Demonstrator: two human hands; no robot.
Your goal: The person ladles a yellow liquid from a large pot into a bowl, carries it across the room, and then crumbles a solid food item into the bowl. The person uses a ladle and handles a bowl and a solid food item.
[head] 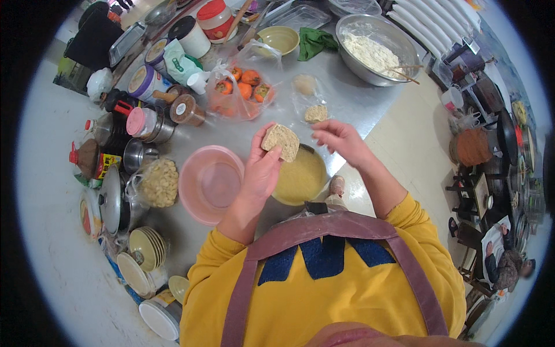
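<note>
My left hand point(265, 169) holds a piece of porous, light brown bread point(282, 142), its thumb across the cut face. Below the bread is a round bowl of yellow, mush-like contents point(302, 178), partly hidden by my left hand. My right hand point(340, 138) is raised to the right of the bread, fingers loosely bent and apart, with nothing visible between them. Just beyond its fingertips, a smaller bread chunk point(316, 113) lies at the mouth of a clear plastic bag point(323, 93). Inside the bag is a pale round bun point(305, 84).
A pink plastic basin point(189, 184) stands left of the yellow bowl. Persimmons point(245, 90) fill a bag further back. A steel bowl of flour point(407, 43) with chopsticks point(401, 73) stands back right, near the steel table's edge. Jars, pots and stacked bowls point(149, 249) line the left. A person point(509, 264) sits far right.
</note>
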